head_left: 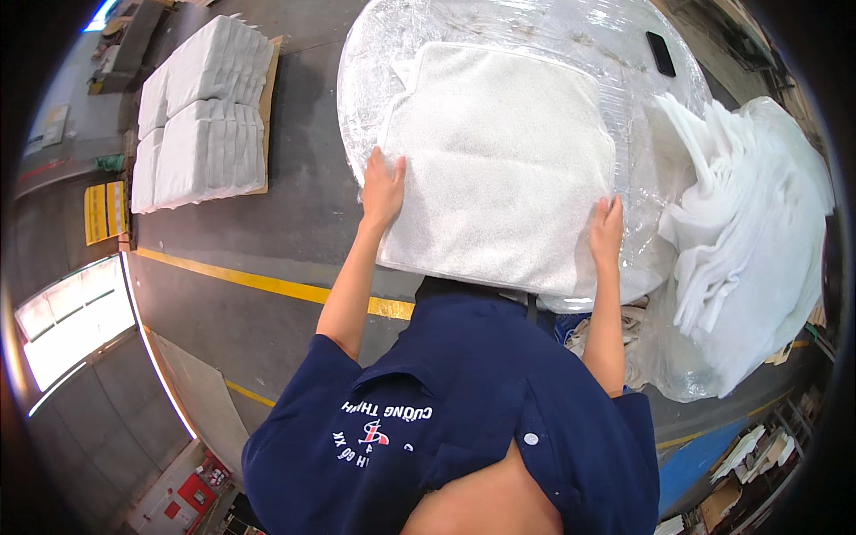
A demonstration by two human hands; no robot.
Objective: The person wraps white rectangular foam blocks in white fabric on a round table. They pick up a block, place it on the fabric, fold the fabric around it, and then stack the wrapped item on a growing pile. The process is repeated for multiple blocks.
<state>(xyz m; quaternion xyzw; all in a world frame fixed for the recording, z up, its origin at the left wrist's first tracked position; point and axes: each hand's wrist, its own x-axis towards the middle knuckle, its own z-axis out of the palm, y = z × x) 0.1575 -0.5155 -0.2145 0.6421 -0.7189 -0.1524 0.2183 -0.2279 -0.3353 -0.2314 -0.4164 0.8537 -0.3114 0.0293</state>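
A light grey, squarish fabric cushion cover [499, 178] with piped edges lies in front of me, a faint crease across its middle. Beneath it is a rounded table or stack top wrapped in clear plastic film [374, 62]. My left hand [383, 189] grips the cover's left edge, thumb on top and fingers along the outside. At the opposite edge, lower down, my right hand [606, 234] holds the cover in a similar way. Its fingertips point away from me. The near edge reaches up to my waist. The undersides of both hands are hidden.
A black phone [661, 54] lies on the film at the far right. On the right stands a clear plastic bag of white sheets [749, 223]. Stacked white bundles [201, 116] sit on a pallet at the far left. A yellow line [259, 282] crosses the grey floor.
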